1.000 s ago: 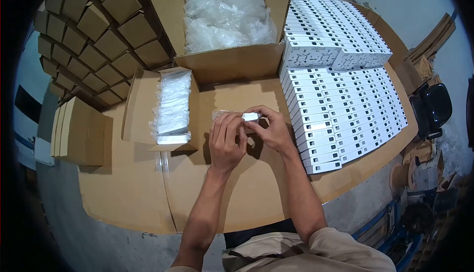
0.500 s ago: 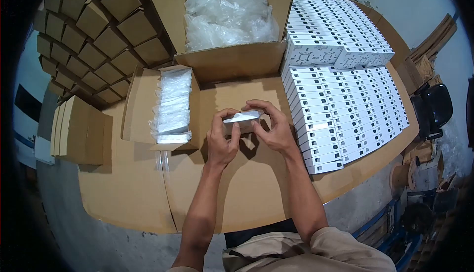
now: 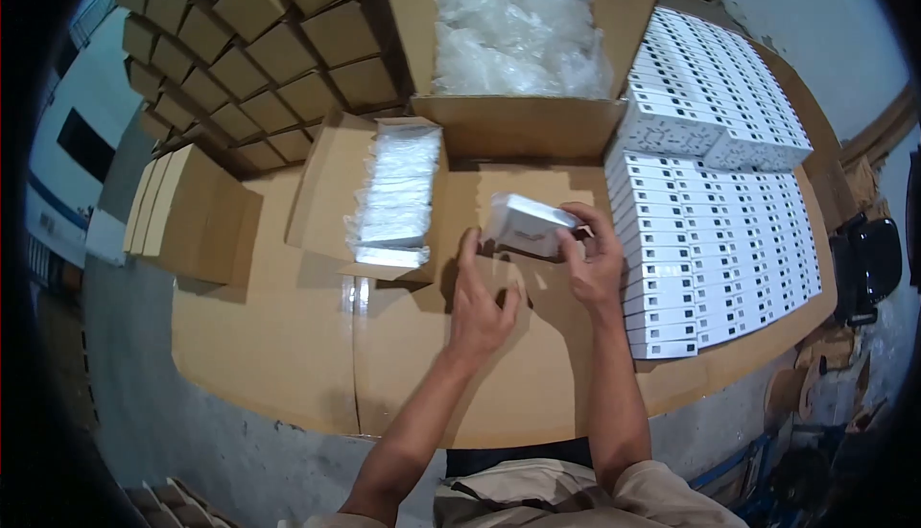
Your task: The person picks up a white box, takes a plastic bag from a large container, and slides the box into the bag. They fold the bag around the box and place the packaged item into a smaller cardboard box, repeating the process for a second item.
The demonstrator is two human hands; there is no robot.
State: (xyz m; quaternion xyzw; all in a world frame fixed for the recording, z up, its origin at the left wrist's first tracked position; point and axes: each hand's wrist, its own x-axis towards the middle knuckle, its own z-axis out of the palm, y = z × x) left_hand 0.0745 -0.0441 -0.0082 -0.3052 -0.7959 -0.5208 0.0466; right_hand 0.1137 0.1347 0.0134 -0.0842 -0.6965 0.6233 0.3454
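A small white box [image 3: 533, 225] with a clear plastic bag about it is tilted above the cardboard-covered table. My right hand [image 3: 595, 258] grips its right end between thumb and fingers. Just left of and below the box, my left hand [image 3: 484, 303] has its thumb and fingers apart and holds nothing. To the left stands an opened carton [image 3: 321, 207] holding a row of white boxes in clear bags [image 3: 398, 192]. Stacked rows of bare white boxes [image 3: 710, 250] rise to the right of my right hand.
Behind my hands, a large carton [image 3: 523, 130] is heaped with clear plastic bags [image 3: 518, 34]. Closed brown cartons [image 3: 197, 216] stand at the left, with many more stacked [image 3: 249, 53] behind. The cardboard table top [image 3: 278, 355] ends near my body. A black chair [image 3: 868, 259] is at the right.
My left hand has let go of the bagged white box and moved down and away from it. My right hand still holds the box, now tilted. The view has turned left.
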